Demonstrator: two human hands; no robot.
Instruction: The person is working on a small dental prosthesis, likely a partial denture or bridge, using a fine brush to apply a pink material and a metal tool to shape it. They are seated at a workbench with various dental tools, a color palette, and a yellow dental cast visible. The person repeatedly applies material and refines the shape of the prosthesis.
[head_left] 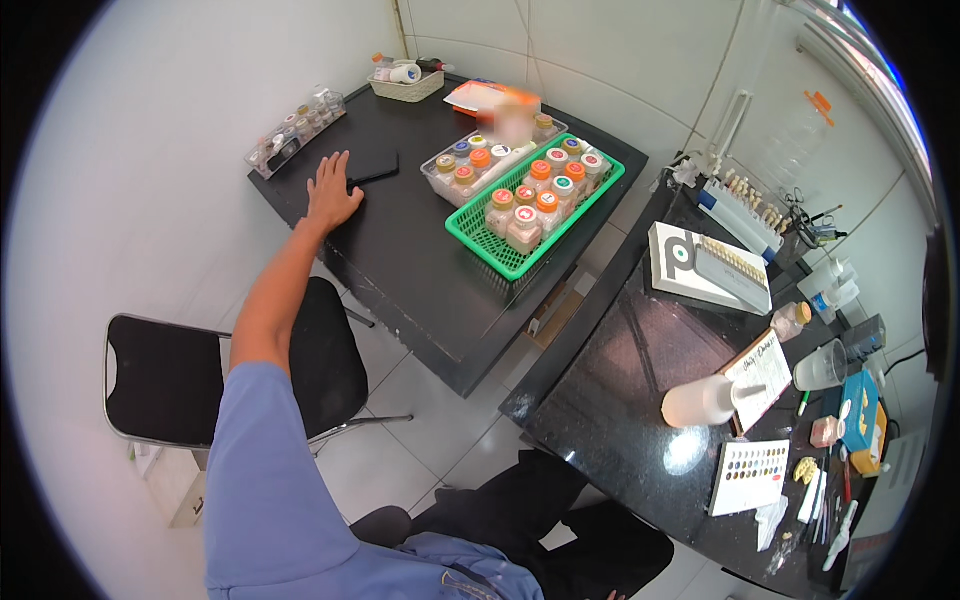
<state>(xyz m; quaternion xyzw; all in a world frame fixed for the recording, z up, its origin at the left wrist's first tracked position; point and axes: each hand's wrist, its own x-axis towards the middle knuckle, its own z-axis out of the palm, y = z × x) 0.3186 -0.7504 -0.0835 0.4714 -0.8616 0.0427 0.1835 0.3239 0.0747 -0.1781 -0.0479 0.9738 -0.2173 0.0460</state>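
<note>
My left hand (331,194) reaches out over the black desk (400,270), open, its fingers stretched and apart. Right beside its fingers lies a flat black object (376,168) with a thin bar; I cannot tell whether the hand touches it. Of my right hand (613,596) only a sliver of fingertips shows at the lower edge, so its state is unclear. To the right of the left hand, a clear tray (432,180) and a green plastic basket (512,272) hold several small jars (524,230) with orange, white and tan lids.
A clear rack of small bottles (297,132) and a cream basket (407,92) stand at the back. On the right-hand counter (600,385) are a pump bottle (698,402), a white box (668,262), tooth shade guides (745,215) and a colour chart (748,478). A black chair (165,375) stands left.
</note>
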